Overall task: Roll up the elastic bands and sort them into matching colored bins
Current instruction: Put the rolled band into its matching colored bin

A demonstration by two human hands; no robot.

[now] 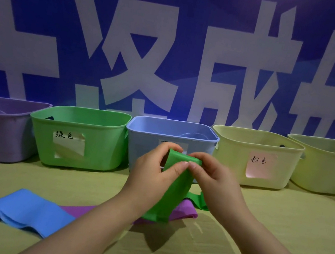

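Note:
A green elastic band (170, 195) hangs from both my hands in front of the blue bin (148, 143). My left hand (152, 175) and my right hand (212, 182) pinch its folded top end between thumbs and fingers; its lower part trails down onto the table. A purple band (185, 212) lies flat under it, and a blue band (25, 212) lies folded at the front left. The green bin (98, 142) stands left of the blue bin, and a purple bin (1, 133) is at the far left.
Two pale yellow bins (233, 159) (326, 171) with paper labels stand at the right of the row. All bins sit along the back of a yellow-green table (279, 221), against a blue banner wall with large white characters.

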